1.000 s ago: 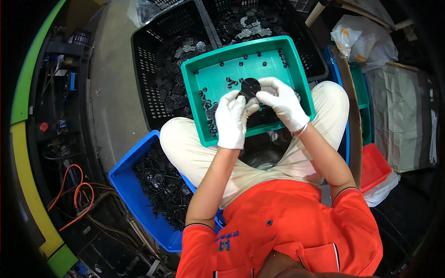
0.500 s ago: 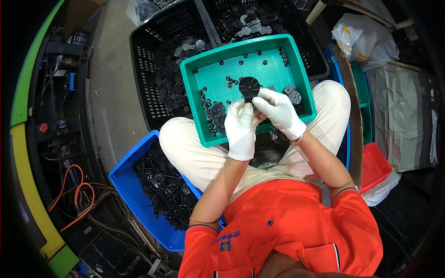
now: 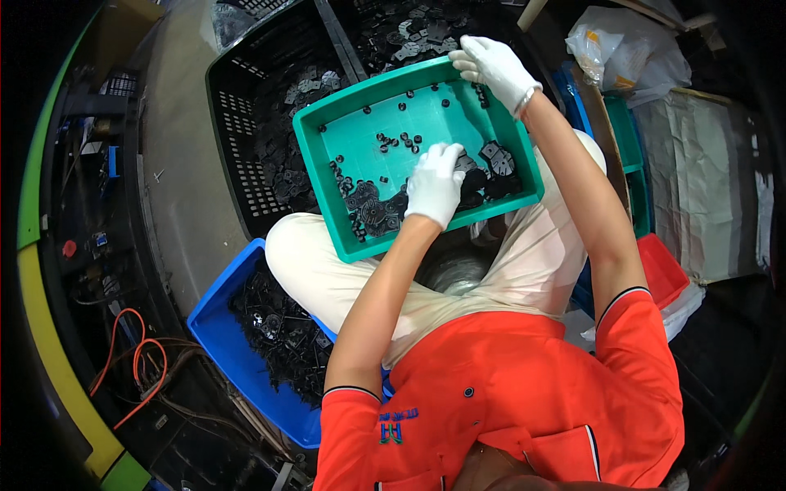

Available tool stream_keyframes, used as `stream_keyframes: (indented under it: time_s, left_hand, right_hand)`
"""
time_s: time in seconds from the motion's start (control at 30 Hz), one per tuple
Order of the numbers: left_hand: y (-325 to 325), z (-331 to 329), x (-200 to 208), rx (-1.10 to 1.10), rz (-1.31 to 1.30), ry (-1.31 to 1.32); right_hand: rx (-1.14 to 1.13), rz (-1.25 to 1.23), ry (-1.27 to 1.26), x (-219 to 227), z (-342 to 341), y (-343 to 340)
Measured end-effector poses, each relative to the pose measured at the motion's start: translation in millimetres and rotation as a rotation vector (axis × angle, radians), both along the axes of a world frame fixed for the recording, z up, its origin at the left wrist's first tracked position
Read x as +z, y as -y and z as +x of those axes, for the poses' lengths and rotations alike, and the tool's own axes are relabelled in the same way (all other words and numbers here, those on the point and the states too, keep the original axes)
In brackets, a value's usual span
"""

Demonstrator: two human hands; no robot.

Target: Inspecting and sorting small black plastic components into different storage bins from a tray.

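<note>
My left hand [image 3: 433, 185], in a white glove, reaches into the green tray [image 3: 314, 173] on my lap. Its fingers are apart, low over a pile of flat black plastic pieces [image 3: 381, 212], and the fingertips are partly hidden. Beside it, on the right, lie dark grey plates [image 3: 497, 159]. My right hand [image 3: 496, 69], also gloved, is above the tray's far right corner by the black crate, fingers outstretched and holding nothing visible. Small black round pieces [image 3: 393, 141] are scattered over the tray floor.
Beyond the tray stands a divided black crate [image 3: 232, 123] with many flat dark parts. A blue bin [image 3: 214, 327] of thin black scraps sits at my left. To the right are a red tray [image 3: 661, 268], green bins [image 3: 624, 139] and plastic bags [image 3: 634, 57]. Machinery with an orange hose [image 3: 115, 335] lines the left.
Both hands were together over the tray on a round black disc. They have parted: the right moved to the far right corner, the left down among the pieces. The disc is out of sight.
</note>
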State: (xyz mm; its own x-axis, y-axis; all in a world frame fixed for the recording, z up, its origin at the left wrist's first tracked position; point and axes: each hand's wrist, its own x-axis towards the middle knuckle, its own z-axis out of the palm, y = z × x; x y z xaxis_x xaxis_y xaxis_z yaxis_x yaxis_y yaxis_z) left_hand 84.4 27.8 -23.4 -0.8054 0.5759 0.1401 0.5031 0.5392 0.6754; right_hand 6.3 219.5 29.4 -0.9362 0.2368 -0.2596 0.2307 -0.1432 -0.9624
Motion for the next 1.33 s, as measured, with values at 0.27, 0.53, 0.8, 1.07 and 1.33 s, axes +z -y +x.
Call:
stream_keyframes:
  time_s: [0.27,0.53,0.8,1.07,1.33]
  left_hand:
    - [-11,-29,9,-0.221,-0.374,0.235]
    - [16,-26,3,0.241,0.371,0.971]
    - [35,14,52,0.38,0.77,1.104]
    - [38,28,74,0.391,0.83,1.059]
    - [39,33,75,0.357,0.876,1.077]
  right_hand:
    - [0.071,0.035,0.078,-7,87,15]
    - [-0.04,0.023,0.082,-30,122,38]
    - [0.058,-0.023,0.103,-8,137,75]
    - [-0.001,-0.142,0.016,11,144,87]
    - [-0.009,-0.078,0.001,23,150,89]
